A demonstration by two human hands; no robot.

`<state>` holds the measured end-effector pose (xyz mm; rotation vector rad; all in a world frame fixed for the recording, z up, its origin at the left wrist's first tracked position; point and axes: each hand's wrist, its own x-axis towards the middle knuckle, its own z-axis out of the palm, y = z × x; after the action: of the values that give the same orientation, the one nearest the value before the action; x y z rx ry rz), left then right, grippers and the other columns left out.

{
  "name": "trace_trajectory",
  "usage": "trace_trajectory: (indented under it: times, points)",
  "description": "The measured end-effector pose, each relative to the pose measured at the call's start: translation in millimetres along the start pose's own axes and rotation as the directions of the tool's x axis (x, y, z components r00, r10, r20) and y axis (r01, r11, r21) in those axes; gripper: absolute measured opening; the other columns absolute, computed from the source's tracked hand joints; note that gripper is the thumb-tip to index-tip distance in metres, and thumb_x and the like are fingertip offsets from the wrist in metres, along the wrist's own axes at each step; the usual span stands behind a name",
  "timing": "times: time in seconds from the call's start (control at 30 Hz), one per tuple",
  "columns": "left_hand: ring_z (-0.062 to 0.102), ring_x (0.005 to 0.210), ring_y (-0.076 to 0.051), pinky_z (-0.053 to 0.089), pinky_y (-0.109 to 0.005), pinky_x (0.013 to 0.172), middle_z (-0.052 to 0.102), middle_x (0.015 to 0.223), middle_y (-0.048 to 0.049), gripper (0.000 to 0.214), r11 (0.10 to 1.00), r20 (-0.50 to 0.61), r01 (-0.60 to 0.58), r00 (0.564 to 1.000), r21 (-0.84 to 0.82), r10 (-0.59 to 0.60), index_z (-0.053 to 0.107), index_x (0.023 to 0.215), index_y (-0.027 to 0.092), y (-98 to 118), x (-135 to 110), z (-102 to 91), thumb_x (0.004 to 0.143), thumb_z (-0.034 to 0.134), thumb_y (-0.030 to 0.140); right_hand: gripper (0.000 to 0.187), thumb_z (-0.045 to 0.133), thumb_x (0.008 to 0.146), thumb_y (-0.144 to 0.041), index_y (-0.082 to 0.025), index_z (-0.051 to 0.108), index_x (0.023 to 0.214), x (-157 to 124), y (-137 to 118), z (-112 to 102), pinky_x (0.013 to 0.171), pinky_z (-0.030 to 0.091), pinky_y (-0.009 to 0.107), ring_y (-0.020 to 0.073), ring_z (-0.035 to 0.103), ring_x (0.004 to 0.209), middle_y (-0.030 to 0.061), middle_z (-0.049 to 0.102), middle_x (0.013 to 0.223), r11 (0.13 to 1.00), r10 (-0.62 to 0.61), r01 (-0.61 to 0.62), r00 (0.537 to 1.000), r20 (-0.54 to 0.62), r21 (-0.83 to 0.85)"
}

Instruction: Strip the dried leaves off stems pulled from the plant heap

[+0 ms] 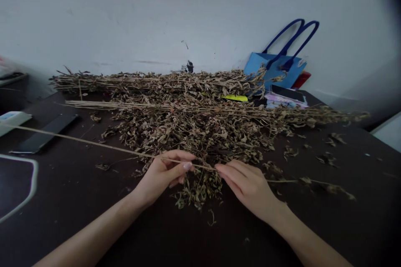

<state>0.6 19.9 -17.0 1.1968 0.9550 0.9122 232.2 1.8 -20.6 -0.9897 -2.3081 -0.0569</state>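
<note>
Dried stalks with curled brown leaves form a tangled heap (194,129) across the middle of the dark table (313,212), reaching near under both hands, where some leaves look greener. On its far side runs a long bundle (156,81) of similar stalks, hiding part of the blue bag's foot. The stalk in hand (103,145), pale, thin and mostly bare, slants from the far left edge to the near middle. The left hand (166,171) pinches it between thumb and fingers; the right hand (249,181) has fingertips at it, but I cannot tell whether they grip. A leafy stem (328,185) shows right of that hand, perhaps the same stalk. Far right stands the blue bag (258,64) with 2 handles; at left lies a black slab (46,133), beside a white device (14,122). Smallest are loose leaves (327,159) scattered right.
</note>
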Motion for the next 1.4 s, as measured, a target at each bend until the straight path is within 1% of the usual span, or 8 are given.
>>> trace_trajectory:
  times: [0.17,0.4,0.47,0.57,0.67,0.77,1.1,1.4]
  points:
    - [0.040,0.045,-0.003,0.027,-0.013,0.037,0.063,0.068,-0.0007,0.013,0.997,-0.125,-0.061,0.991,-0.056,0.054,0.065,0.084,0.016,0,4,-6.2,0.078,0.065,0.028,0.029,0.055,0.084,-0.013,-0.015,0.056,0.113,1,2,-14,0.088,0.047,0.039,0.0204,0.055,0.099,0.0088,0.062,0.102,1.000,-0.001,0.000,0.996,-0.091,-0.011]
    - [0.044,0.047,-0.003,0.031,-0.013,0.040,0.063,0.069,-0.0005,0.015,0.984,-0.281,-0.136,0.955,-0.116,0.099,0.066,0.079,0.015,11,12,-22.9,0.074,0.070,0.029,0.023,0.056,0.081,-0.009,-0.018,0.062,0.102,4,29,-48,0.084,0.045,0.038,0.0201,0.055,0.089,0.0067,0.063,0.093,0.977,0.073,-0.123,0.960,-0.272,-0.172]
    - [0.045,0.048,-0.004,0.033,-0.013,0.040,0.063,0.069,-0.0005,0.017,0.980,-0.305,-0.152,0.946,-0.127,0.108,0.066,0.079,0.014,13,13,-26.6,0.072,0.071,0.029,0.018,0.054,0.084,-0.012,-0.018,0.062,0.099,3,38,-56,0.080,0.044,0.036,0.0196,0.054,0.084,0.0062,0.063,0.088,0.961,0.126,-0.178,0.963,-0.238,-0.213]
    - [0.046,0.050,-0.004,0.034,-0.012,0.041,0.063,0.070,-0.0004,0.018,0.972,-0.324,-0.172,0.939,-0.163,0.112,0.066,0.079,0.014,14,15,-32.0,0.070,0.072,0.028,0.015,0.050,0.088,-0.021,-0.018,0.062,0.095,0,47,-64,0.074,0.043,0.034,0.0194,0.052,0.082,0.0057,0.062,0.085,0.953,0.212,-0.224,0.974,-0.079,-0.206]
    - [0.046,0.050,-0.004,0.035,-0.013,0.042,0.063,0.071,0.0000,0.016,0.963,-0.338,-0.172,0.936,-0.207,0.095,0.066,0.079,0.015,15,16,-36.1,0.070,0.072,0.026,0.017,0.047,0.090,-0.028,-0.019,0.062,0.093,-3,55,-63,0.074,0.043,0.033,0.0198,0.051,0.085,0.0054,0.061,0.087,0.959,0.252,-0.233,0.961,0.109,-0.163]
    - [0.046,0.049,-0.004,0.036,-0.013,0.042,0.062,0.069,0.0004,0.015,0.954,-0.352,-0.179,0.932,-0.240,0.086,0.066,0.078,0.014,16,17,-38.4,0.069,0.073,0.025,0.019,0.046,0.091,-0.031,-0.019,0.061,0.091,-6,61,-57,0.076,0.041,0.035,0.0206,0.049,0.086,0.0060,0.060,0.088,0.960,0.260,-0.229,0.942,0.213,-0.159]
    - [0.049,0.053,-0.004,0.040,-0.012,0.048,0.063,0.070,-0.0002,0.013,0.938,-0.342,-0.206,0.934,-0.278,0.103,0.067,0.079,0.015,12,19,-43.4,0.071,0.072,0.023,0.025,0.039,0.093,-0.032,-0.020,0.059,0.084,-7,61,-46,0.074,0.039,0.035,0.0209,0.049,0.084,0.0062,0.059,0.085,0.972,0.233,-0.209,0.913,0.334,-0.106]
    - [0.047,0.054,-0.004,0.038,-0.015,0.046,0.066,0.089,-0.0053,0.019,0.971,-0.316,-0.143,0.946,-0.193,0.076,0.068,0.092,0.014,15,15,-33.5,0.076,0.067,0.024,0.023,0.039,0.093,-0.028,-0.019,0.058,0.086,-3,52,-39,0.073,0.039,0.034,0.0197,0.049,0.082,0.0067,0.058,0.085,0.985,0.161,-0.133,0.943,0.292,-0.115]
